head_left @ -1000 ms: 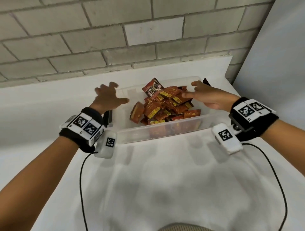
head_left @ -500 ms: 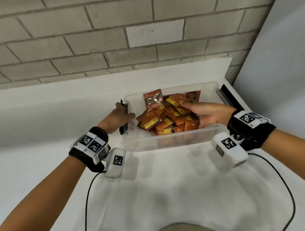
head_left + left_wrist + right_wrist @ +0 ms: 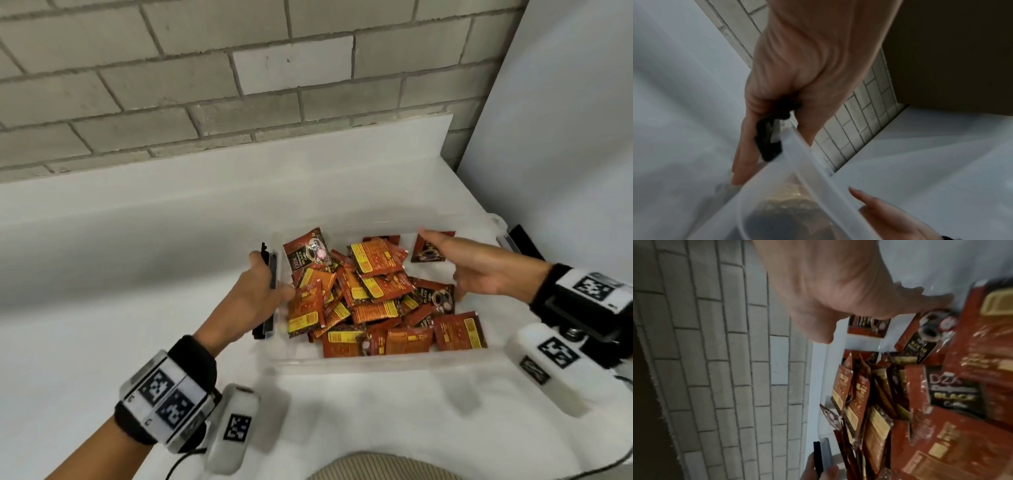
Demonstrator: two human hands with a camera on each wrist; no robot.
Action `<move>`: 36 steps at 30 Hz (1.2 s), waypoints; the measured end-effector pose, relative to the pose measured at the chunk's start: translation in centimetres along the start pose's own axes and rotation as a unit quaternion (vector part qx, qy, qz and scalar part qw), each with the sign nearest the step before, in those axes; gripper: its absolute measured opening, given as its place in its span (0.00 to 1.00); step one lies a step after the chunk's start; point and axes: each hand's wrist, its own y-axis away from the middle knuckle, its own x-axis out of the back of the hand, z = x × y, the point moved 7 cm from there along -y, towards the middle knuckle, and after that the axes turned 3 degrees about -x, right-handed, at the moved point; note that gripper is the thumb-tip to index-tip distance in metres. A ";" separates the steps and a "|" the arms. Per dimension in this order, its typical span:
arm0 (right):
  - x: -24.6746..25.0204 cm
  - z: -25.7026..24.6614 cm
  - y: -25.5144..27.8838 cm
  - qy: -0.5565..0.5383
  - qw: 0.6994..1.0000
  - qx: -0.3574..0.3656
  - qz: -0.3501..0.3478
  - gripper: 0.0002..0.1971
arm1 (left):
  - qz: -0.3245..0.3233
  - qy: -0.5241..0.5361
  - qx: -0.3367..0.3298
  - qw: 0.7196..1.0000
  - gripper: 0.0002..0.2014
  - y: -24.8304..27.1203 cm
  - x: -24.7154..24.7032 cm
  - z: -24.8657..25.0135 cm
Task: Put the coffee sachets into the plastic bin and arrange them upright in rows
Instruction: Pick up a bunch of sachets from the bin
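Head view: left hand (image 3: 255, 298) grips plastic bin (image 3: 376, 362) end; right hand (image 3: 479, 270), fingers spread wide, hovers over the light, slippery coffee sachets (image 3: 370, 294), best pinched by edges.

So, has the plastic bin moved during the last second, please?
Yes: the plastic bin has been drawn nearer, away from the brick wall.

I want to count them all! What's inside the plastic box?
The plastic box holds a jumbled pile of red and yellow coffee packets, lying flat and overlapping. The ones underneath and most of the box floor are covered, so no full count.
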 end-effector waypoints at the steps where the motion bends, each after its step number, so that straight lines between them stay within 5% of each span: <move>1: -0.9 0.2 -0.4 0.005 1.000 -0.001 -0.013 0.32 | -0.005 0.002 0.001 1.000 0.18 0.4 -0.4 0.0; 7: -5.7 0.4 -0.3 0.017 0.997 -0.010 -0.079 0.33 | 0.003 0.005 0.023 1.000 0.21 1.4 -1.4 -0.7; 11: -4.5 0.4 1.2 0.035 0.992 0.002 -0.124 0.37 | 0.016 0.000 0.027 1.000 0.21 1.7 -1.4 -0.9; 17: -1.2 1.1 1.6 0.007 0.999 -0.001 -0.038 0.39 | 0.019 0.012 0.035 0.999 0.22 1.8 -1.5 -1.1; 24: -9.4 -0.6 1.8 0.093 0.978 0.013 -0.186 0.37 | 0.021 0.003 0.012 1.000 0.20 1.7 -1.8 -1.0; 26: -8.9 -1.0 2.1 0.103 0.978 0.017 -0.182 0.38 | 0.026 0.004 0.010 1.000 0.22 1.8 -1.8 -1.1; 31: -3.4 0.0 2.7 0.084 0.992 -0.002 -0.091 0.42 | 0.036 0.007 -0.025 0.999 0.48 2.0 -2.2 -0.9; 36: -0.3 4.7 3.9 0.137 0.986 -0.070 -0.063 0.46 | 0.061 0.032 -0.046 0.997 0.44 1.9 -2.5 -1.0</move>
